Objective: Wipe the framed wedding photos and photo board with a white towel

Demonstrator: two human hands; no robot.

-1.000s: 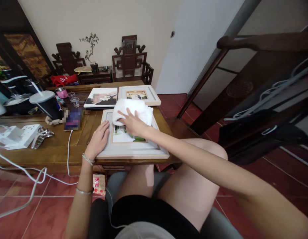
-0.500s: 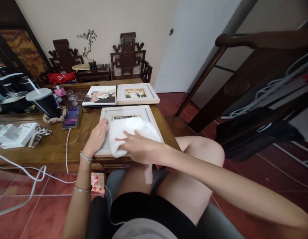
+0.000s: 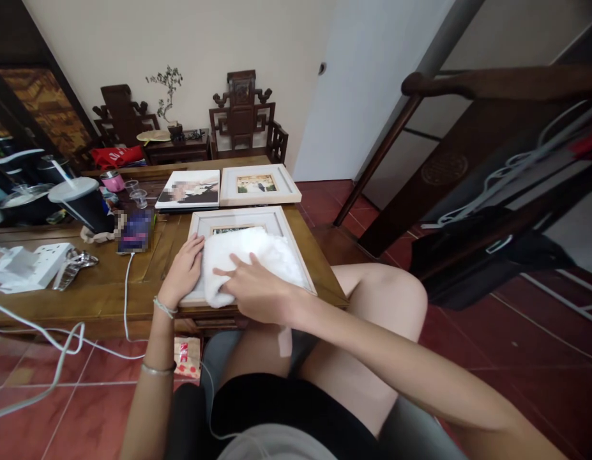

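A white-framed picture point(image 3: 276, 220) lies flat at the near edge of the wooden table point(image 3: 108, 281). A fluffy white cloth point(image 3: 257, 252) covers most of its glass. My right hand point(image 3: 250, 287) presses flat on the near part of the cloth, fingers spread. My left hand point(image 3: 183, 271) rests with fingers stretched on the frame's left side, beside the cloth. Only the top strip of the photo shows above the cloth.
Two more pictures lie farther back: an unframed print point(image 3: 190, 188) and a white-framed one point(image 3: 257, 184). A phone point(image 3: 135, 231) with a cable, a lidded dark cup point(image 3: 85, 201), a white power strip point(image 3: 41, 262) and small glasses sit left. Carved chairs stand behind; a dark stair rail point(image 3: 468, 86) rises right.
My right hand has dragged the cloth from the far end of the frame toward me, so it now covers the lower part. The left hand has stayed on the frame's left side.
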